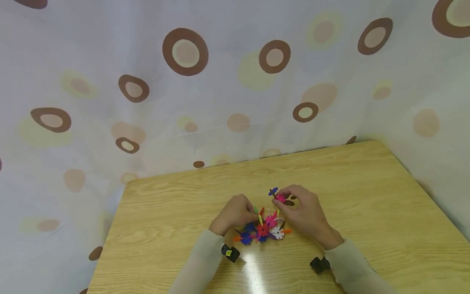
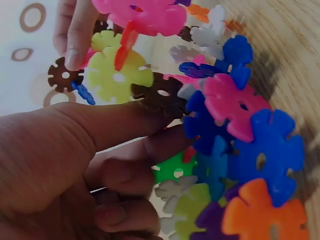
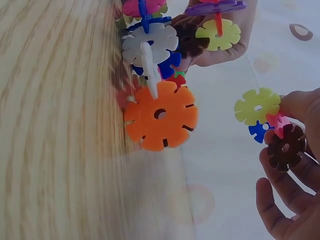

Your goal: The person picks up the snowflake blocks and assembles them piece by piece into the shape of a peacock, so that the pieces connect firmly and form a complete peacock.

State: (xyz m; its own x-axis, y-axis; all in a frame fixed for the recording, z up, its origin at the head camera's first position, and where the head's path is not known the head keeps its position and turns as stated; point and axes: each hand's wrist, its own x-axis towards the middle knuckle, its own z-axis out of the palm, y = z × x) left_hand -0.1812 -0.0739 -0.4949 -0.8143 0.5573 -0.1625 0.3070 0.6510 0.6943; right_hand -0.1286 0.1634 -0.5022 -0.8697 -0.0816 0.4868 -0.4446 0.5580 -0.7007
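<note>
Notched flower-shaped plastic discs are slotted together into a many-coloured cluster (image 1: 262,230) on the table. My left hand (image 1: 236,213) is at the cluster's far left side. In the left wrist view, its thumb and forefinger pinch a dark brown disc (image 2: 159,93) among the blue, pink and green ones. Just above the cluster's right side, my right hand (image 1: 307,212) holds a small joined piece with a pink disc (image 1: 280,198), brown discs and a blue disc (image 1: 273,191). By its thumb in the right wrist view shows a yellow disc (image 3: 257,106); whether it belongs to that piece, I cannot tell.
The wood-grain table (image 1: 165,224) extends around both hands. A patterned white cloth (image 1: 220,102) hangs behind its far edge and along the right side. Black wrist cameras (image 1: 230,253) sit below both hands, close to the tabletop.
</note>
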